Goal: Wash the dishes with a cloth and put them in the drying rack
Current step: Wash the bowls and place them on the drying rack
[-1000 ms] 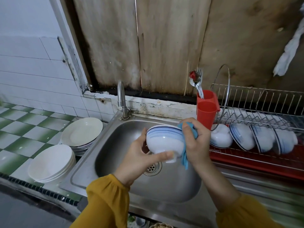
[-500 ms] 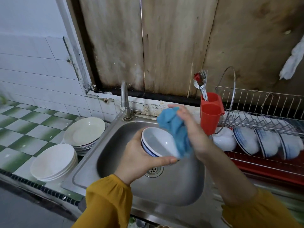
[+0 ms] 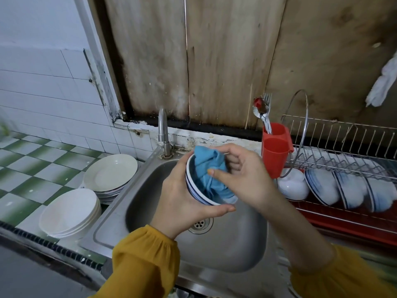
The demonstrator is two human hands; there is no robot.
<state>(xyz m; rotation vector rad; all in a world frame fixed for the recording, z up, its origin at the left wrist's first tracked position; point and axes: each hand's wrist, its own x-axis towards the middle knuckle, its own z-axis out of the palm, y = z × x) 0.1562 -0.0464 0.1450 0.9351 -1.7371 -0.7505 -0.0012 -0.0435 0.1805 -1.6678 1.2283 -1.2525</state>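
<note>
Currently your left hand (image 3: 182,201) wraps round the bowl (image 3: 196,195), thumb along its lower side. It holds the bowl above the sink (image 3: 225,250), tipped on its side, mouth facing right. Bowl: white, thin blue bands round the rim. Your right hand (image 3: 242,177) pinches the blue cloth (image 3: 206,166), bunched and stuffed inside the bowl, one tail over the lower rim. Drying rack (image 3: 343,151) sits right of the sink, with matching bowls (image 3: 322,186) on edge in it. White plate stacks (image 3: 68,211) sit on the tiled surface (image 3: 32,160), left of the sink.
</note>
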